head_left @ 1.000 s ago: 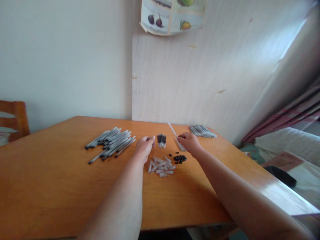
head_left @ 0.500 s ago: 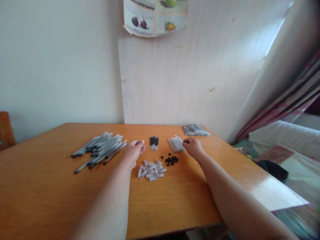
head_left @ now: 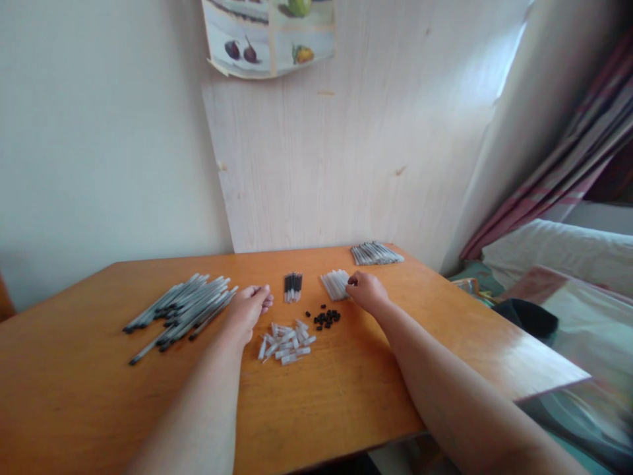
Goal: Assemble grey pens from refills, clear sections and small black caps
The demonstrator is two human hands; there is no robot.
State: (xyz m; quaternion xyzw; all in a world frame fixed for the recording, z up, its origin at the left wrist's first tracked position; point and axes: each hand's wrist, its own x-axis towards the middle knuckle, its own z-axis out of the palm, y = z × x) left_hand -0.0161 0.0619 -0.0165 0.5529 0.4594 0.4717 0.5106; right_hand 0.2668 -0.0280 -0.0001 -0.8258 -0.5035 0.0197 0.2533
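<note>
Slim translucent tubes lie side by side on the table.

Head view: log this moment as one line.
right hand at clear tubes | left hand near loose pens, grip unclear | dark refills between hands | black plugs, white tips nearer camera

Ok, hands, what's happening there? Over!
Right hand at white tubes, grip unclear. Left hand beside grey pens, grip unclear. Black bits, white tips between arms.

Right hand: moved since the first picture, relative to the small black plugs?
Yes, rightward: against the small black plugs, the right hand went from roughly straight behind the pile to past its right edge.
</note>
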